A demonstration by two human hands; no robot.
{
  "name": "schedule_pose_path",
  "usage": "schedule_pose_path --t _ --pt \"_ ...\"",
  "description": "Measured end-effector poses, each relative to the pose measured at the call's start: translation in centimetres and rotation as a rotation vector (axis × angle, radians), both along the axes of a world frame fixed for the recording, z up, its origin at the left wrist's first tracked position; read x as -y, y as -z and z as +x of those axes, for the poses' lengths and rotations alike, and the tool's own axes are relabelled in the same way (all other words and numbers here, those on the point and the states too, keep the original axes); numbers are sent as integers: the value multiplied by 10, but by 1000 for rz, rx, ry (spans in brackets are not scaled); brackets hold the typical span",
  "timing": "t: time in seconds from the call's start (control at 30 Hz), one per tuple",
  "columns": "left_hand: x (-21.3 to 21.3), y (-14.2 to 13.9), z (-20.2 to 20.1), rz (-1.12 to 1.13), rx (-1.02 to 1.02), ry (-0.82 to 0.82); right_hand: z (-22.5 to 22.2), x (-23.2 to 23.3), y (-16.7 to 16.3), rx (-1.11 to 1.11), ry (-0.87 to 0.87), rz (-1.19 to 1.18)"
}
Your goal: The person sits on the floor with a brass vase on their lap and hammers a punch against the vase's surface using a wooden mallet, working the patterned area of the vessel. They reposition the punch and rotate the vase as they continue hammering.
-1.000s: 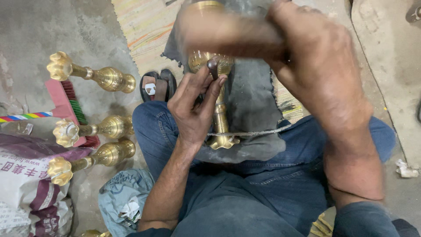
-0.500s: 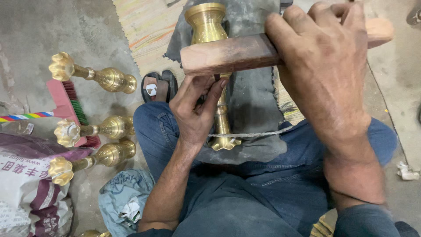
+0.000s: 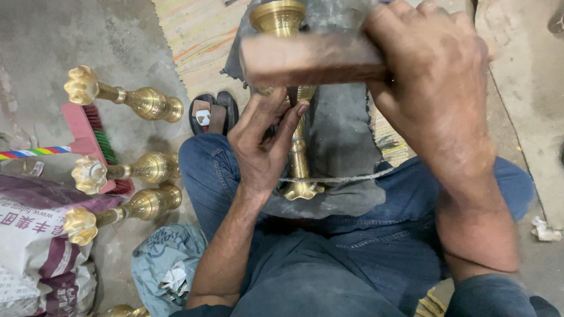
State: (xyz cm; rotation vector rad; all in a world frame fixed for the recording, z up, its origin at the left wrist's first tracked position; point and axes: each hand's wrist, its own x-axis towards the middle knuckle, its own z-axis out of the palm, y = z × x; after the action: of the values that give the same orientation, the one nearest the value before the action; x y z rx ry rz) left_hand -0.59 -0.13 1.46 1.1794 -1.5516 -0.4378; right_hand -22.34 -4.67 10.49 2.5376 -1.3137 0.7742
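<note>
A brass lamp stand [image 3: 298, 154] lies lengthwise over a grey cloth [image 3: 341, 135] on my lap, its round base [image 3: 277, 16] at the far end and its flower-shaped end near my belly. My left hand [image 3: 263, 147] grips the stand's stem from the left. My right hand [image 3: 429, 88] is closed around a wooden block [image 3: 308, 58], held crosswise just above the stem below the base. A cord [image 3: 346, 178] runs across the cloth over the stand's near end.
Three more brass stands [image 3: 126, 100] [image 3: 126, 170] [image 3: 117, 212] lie on the concrete floor at left, beside a red brush [image 3: 94, 138] and a printed sack [image 3: 35, 246]. A sandal [image 3: 212, 113] and a striped mat [image 3: 200, 35] lie beyond my knee.
My right hand with the wooden block has swung from blurred and low to a higher position, and now sits again just below the stand's base. The left hand keeps its grip on the stem.
</note>
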Motion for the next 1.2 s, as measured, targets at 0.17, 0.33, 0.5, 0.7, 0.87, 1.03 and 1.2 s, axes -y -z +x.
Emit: schedule_pose_path --t 0.17,0.33,0.5,0.7,0.87,1.03,1.2 --pt "1 0 1 10 19 5 3 1 -4 20 -14 -18" --pt "0 0 1 1 -3 28 5 3 -7 197 31 269" --pt "1 0 0 15 33 22 3 7 1 252 -58 190" --pt "1 -1 1 15 37 20 0 5 5 147 -49 71" --pt "1 -3 1 30 23 23 -3 2 0 37 -6 19" --pt "1 -7 2 54 21 33 -3 5 -2 41 -17 67" --pt "1 -8 1 73 -4 48 0 3 -6 157 45 245"
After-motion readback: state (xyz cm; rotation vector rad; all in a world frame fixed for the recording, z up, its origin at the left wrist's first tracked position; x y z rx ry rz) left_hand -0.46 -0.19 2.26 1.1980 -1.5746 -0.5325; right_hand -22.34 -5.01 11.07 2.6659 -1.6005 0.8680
